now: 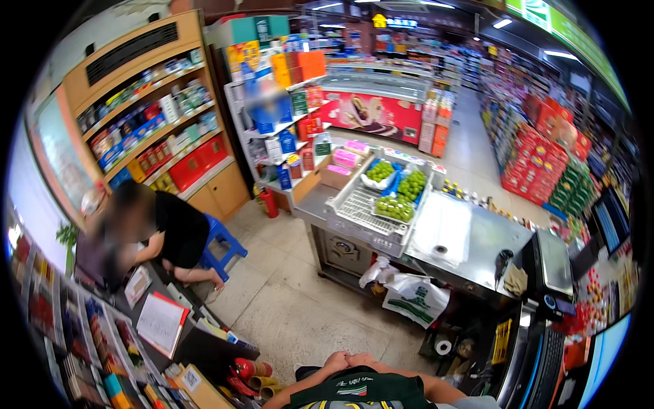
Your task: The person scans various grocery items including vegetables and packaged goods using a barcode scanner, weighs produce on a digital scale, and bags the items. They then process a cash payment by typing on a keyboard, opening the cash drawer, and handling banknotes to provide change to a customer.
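Right hand (334,362): touching our left hand (362,358); we can't tell how closed either is
Green garment (371,385): pretty dark, pale lettering, little striped patch; we're wearing it, right by both hands

shop: stocked shelves (144,102), checkout counter (501,235)

Metal counter (501,232), white crate (361,230), seemingly plastic bags (439,221)

Dark green garment (392,387), white lettering (354,381), striped emblem (352,391).
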Demonstrator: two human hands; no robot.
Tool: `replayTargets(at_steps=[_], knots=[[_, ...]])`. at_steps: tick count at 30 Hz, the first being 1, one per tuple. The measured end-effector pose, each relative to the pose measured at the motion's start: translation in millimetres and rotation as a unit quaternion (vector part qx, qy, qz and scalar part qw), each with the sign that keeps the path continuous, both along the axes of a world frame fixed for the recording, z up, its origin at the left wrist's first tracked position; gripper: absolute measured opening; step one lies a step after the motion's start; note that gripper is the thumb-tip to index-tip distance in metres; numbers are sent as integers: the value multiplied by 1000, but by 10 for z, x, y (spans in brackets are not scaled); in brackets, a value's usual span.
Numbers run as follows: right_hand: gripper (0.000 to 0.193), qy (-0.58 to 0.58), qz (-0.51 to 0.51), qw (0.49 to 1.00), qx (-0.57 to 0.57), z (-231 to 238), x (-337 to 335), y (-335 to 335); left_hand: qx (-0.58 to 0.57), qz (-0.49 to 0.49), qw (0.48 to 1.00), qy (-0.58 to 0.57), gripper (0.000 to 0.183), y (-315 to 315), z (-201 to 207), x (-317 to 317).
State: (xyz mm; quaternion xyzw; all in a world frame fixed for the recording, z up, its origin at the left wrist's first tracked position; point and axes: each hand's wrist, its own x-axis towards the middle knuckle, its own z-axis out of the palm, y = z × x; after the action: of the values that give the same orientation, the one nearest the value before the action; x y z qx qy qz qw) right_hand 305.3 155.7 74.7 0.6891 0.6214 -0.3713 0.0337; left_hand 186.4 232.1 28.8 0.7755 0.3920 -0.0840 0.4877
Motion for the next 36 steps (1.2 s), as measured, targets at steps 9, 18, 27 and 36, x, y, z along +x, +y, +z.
replayTargets(at_steps=[9,18,27,36], knots=[[34,27,-2,998,51,180,-105,-80,-29,-4,999,38,31,42,-207,-106],[36,-4,34,998,46,54,-109,-22,20,45,998,47,30,-47,109,-92],[39,-13,46,999,21,160,-119,35,-3,47,999,4,31,-4,-128,-136],[40,-13,47,998,34,242,-56,-7,10,29,999,7,32,-17,118,-71]])
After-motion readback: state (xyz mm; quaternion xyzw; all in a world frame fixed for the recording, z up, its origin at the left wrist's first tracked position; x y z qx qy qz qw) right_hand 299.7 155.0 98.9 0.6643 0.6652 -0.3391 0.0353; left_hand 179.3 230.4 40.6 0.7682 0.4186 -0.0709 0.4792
